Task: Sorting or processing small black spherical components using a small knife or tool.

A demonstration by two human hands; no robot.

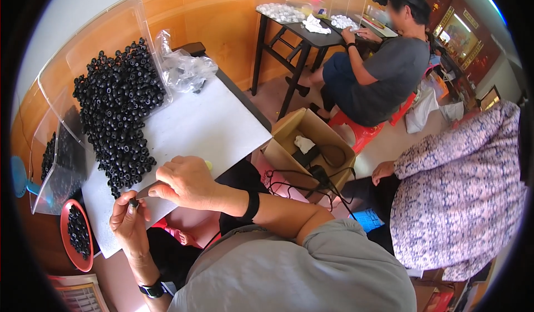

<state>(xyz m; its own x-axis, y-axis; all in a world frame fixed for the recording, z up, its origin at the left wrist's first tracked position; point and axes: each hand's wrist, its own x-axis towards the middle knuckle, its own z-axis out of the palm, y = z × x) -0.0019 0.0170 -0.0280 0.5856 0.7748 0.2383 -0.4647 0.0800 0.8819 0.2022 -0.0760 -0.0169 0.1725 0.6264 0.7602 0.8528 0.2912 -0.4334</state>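
My left hand [129,225] pinches a small black round part [133,203] between thumb and fingertips, at the near edge of the white board. Just to its right is my right hand [186,181], its fingers curled closed and pointing at that part. Whatever those fingers grip is too small or hidden to make out. Beyond both hands lies a large heap of small black parts [119,89], round with a hole. It spills from a clear plastic bin [147,20] tipped on its side onto the white board [189,123].
A red oval tray [89,264] of black pieces sits at the left. Crumpled clear plastic bags [186,70] lie behind the heap. A cardboard box [272,150] with cables stands right of the table. One person [378,72] works at a black table; another [456,184] stands close at right.
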